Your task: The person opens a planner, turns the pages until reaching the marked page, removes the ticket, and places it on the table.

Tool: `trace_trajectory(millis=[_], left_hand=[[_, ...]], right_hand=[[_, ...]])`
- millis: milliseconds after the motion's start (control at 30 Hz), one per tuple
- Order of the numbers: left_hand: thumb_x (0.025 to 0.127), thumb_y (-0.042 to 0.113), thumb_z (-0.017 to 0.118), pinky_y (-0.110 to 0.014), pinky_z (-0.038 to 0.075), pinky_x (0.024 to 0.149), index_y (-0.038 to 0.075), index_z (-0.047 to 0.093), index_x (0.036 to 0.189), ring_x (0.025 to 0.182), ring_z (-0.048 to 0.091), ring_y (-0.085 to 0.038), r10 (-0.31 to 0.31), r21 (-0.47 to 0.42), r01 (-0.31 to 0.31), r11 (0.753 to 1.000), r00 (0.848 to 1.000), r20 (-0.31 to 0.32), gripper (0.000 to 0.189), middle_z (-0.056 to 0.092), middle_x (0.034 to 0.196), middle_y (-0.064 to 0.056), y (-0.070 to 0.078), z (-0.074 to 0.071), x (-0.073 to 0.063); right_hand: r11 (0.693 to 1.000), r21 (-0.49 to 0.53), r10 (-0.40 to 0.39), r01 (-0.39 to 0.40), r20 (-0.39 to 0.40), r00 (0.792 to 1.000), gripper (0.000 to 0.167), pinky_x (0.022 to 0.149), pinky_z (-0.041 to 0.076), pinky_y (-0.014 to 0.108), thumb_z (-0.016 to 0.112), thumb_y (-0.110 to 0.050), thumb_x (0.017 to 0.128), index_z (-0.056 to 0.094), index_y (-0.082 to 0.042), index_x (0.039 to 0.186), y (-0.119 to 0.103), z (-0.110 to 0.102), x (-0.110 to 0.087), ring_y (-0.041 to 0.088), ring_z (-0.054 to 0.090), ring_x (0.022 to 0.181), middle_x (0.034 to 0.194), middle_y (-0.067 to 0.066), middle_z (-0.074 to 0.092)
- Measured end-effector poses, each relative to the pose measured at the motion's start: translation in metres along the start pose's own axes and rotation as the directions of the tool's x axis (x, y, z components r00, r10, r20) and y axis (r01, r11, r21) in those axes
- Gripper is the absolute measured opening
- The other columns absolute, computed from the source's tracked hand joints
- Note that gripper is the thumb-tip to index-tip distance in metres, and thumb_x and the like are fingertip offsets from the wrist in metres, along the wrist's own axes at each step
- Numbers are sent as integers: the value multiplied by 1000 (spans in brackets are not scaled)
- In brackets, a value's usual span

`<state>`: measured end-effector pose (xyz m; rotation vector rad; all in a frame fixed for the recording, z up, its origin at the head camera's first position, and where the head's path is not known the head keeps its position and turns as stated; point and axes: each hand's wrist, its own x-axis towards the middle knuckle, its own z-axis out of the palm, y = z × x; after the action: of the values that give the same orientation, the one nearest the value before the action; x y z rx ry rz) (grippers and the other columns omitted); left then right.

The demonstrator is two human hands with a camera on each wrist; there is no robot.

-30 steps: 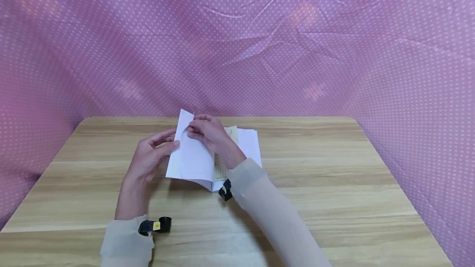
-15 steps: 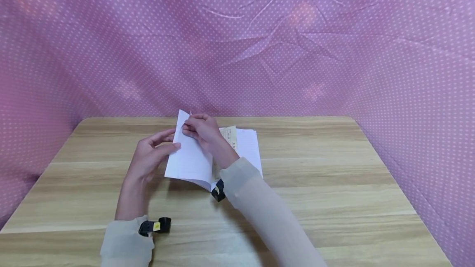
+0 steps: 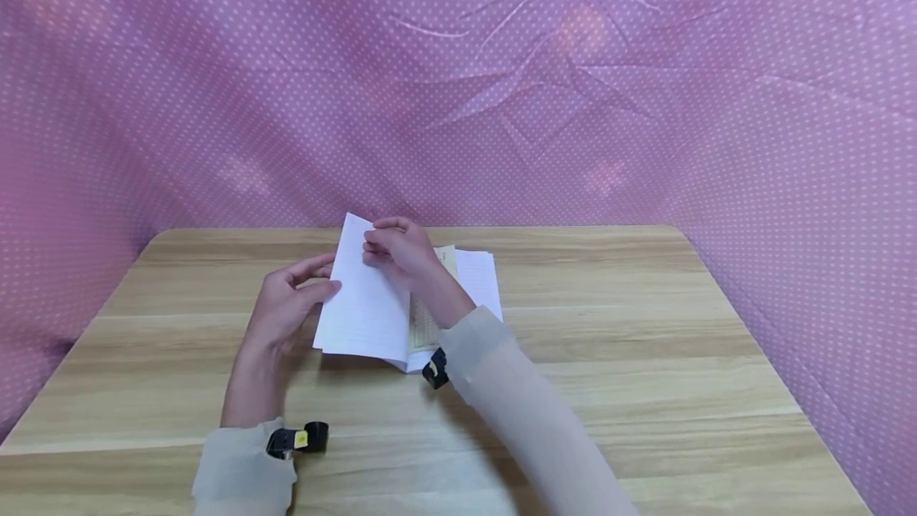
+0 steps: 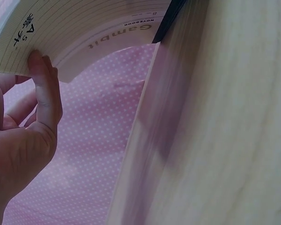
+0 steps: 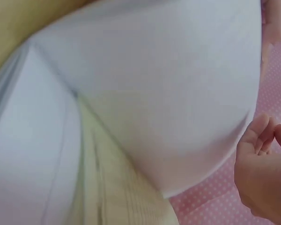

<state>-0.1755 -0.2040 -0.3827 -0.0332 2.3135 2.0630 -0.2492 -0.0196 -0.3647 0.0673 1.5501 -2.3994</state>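
Note:
A notebook [image 3: 476, 273] lies spread on the wooden table, its left leaves [image 3: 365, 301] raised and slanted. My left hand [image 3: 290, 301] holds their left edge, thumb on the front and fingers behind; in the left wrist view the fingers of my left hand [image 4: 44, 93] bend at the lined underside [image 4: 84, 37], printed "Gambit". My right hand [image 3: 401, 253] is at the upper part of the raised leaves, pinching the top page. In the right wrist view the curled fingers of my right hand [image 5: 262, 154] are at the page's edge [image 5: 201, 117]. A cream printed sheet [image 3: 423, 329] lies along the fold, partly hidden.
The pale wooden table [image 3: 609, 365] ends just behind the notebook. A pink dotted cloth [image 3: 544, 102] hangs around its back and sides. Black wrist straps with cameras sit on both sleeves, the left camera [image 3: 315, 436] above the table.
My right hand shifted left, then back right. The top page's lower left corner has come apart from the leaf beneath. My left hand stays almost in place.

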Motion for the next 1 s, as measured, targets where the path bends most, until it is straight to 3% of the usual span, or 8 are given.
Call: trace_trajectory(millis=[400,567,700,833,1000], left_hand=[[97,16,69,-27,59,81,6,57,144,99,64,-16,-15,68,17,998,999,-32,49,55,123,-10,-7,-4,-2],[98,15,69,-26,60,79,4,56,144,96,64,-15,-10,62,12,998,1000,-20,49,55,120,-9,-8,-7,-3],[99,13,68,-24,59,77,1,55,144,92,64,-12,4,57,-3,998,1000,-7,49,56,117,-7,-8,-9,-4],[100,15,67,-23,59,74,0,55,144,92,64,-11,14,57,-14,998,1000,4,48,56,117,-7,-8,-9,-6],[100,18,68,-24,59,76,0,55,144,92,66,-13,16,51,-17,999,1000,23,49,58,118,-8,-8,-7,-4]], right_hand=[[992,-122,-17,22,38,999,29,80,59,26,62,0,99,54,7,126,-23,-58,-13,17,64,84,99,10,64],[986,-162,-35,35,1,999,36,82,59,26,64,-3,99,53,8,131,-32,-79,-15,21,63,92,102,8,64],[987,-160,-27,22,-27,999,29,80,59,26,64,-3,99,56,5,125,-32,-90,-15,27,62,100,103,9,64],[986,-165,-27,20,-40,999,18,78,59,26,63,-2,99,58,2,116,-31,-98,-14,26,61,96,104,12,62],[986,-167,-23,7,-90,996,22,79,59,26,61,-1,99,58,4,120,-29,-112,-11,19,62,88,116,21,60]])
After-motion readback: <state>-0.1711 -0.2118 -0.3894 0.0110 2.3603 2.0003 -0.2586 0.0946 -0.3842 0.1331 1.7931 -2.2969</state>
